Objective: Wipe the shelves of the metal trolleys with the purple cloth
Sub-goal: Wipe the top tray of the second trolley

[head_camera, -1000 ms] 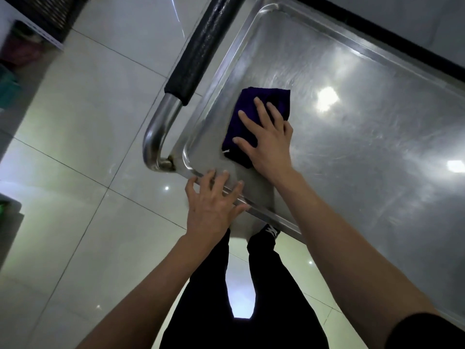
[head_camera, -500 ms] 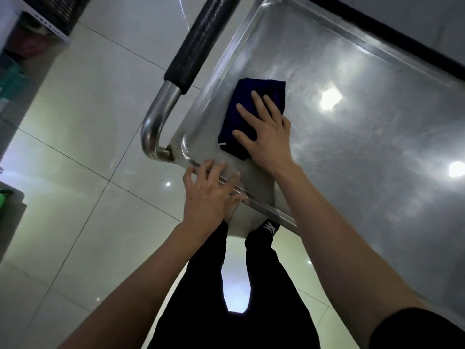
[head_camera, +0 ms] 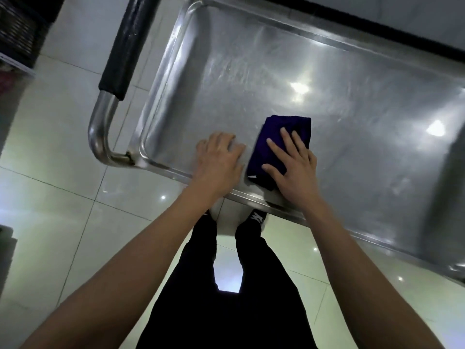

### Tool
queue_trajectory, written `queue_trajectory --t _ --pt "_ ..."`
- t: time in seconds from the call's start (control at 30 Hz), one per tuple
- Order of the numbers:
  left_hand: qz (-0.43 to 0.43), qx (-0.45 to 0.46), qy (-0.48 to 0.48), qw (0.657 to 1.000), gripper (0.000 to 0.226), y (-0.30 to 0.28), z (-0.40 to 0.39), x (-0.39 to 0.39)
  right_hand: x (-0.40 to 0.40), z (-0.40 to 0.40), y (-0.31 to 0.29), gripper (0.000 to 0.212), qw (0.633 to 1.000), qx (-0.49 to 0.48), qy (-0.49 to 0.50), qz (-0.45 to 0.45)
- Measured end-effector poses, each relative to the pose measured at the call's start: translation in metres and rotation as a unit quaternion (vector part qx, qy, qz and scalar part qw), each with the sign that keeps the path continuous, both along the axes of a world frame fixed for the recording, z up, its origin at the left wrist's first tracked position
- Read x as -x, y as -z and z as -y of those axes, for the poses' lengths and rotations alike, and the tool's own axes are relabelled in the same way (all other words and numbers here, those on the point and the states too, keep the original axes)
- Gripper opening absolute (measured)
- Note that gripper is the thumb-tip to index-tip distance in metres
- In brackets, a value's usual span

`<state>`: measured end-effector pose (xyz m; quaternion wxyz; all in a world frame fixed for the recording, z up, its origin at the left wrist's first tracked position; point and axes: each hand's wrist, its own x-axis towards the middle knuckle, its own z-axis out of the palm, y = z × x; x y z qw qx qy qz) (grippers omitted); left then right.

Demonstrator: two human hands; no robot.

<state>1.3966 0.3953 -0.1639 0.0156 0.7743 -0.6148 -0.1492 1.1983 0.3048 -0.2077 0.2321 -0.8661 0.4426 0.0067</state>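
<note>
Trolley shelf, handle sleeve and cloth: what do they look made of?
Shelf: likely stainless steel, brushed, mirroring ceiling lights. Handle sleeve: black, matte, probably rubber or foam over a shiny metal tube. Cloth: soft folded purple fabric, maybe microfibre, under the right hand.

Glossy pale tiled floor with ceiling-light glints, a dark slatted crate at the upper-left corner.

Dim, cool overhead light; hard white glare spots on the steel shelf and small glints on the glossy floor tiles, trouser legs nearly pure black, soft blur throughout, wide-angle bending of the shelf rim and the handle, frame corners darkening.
</note>
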Motion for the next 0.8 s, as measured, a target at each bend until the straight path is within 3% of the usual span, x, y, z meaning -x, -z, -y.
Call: queue_trajectory --t 0.2,0.4,0.8 --pt "0.006 -0.081 0.027 0.996 0.041 0.005 0.045 0.029 0.072 0.005 -0.004 0.062 0.999 -0.026 0.024 -0.012" --pt "0.028 -0.099 0.037 0.994 0.048 0.007 0.045 0.046 0.141 -0.019 -0.014 0.064 0.997 -0.058 0.031 -0.028" --pt "-0.005 -0.065 0.045 0.997 0.051 0.013 0.034 0.028 0.135 -0.047 -0.018 0.060 0.997 -0.058 0.016 -0.041"
